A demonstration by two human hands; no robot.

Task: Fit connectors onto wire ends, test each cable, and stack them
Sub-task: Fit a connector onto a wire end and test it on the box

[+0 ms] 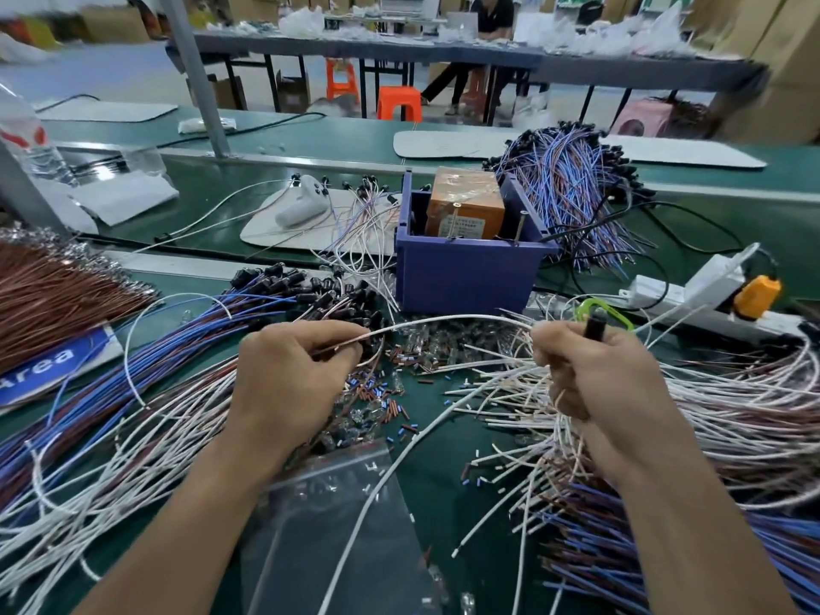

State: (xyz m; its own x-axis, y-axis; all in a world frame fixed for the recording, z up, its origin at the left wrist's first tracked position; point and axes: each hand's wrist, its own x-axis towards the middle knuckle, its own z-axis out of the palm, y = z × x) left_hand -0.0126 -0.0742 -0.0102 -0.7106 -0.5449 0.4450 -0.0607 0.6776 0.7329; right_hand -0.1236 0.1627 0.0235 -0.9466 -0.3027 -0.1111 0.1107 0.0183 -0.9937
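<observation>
My left hand (293,375) pinches the end of a white wire (443,320) together with a brown strand, thumb against curled fingers. The wire arcs across from that pinch to my right hand (594,379). That hand is curled round a black connector (592,328), which sticks up above the knuckles, and I think round a few white strands hanging below it too. I judge I'm about to join wire and connector.

Just beyond my left grip lies a heap of cables (319,295) with black ends, and another sits behind the blue bin (466,273), so plenty looks fitted. Bare wires (719,392) spread outside my right grip, and small parts (390,397) lie between both hands, so much remains. Whether any cable is tested, I cannot tell.
</observation>
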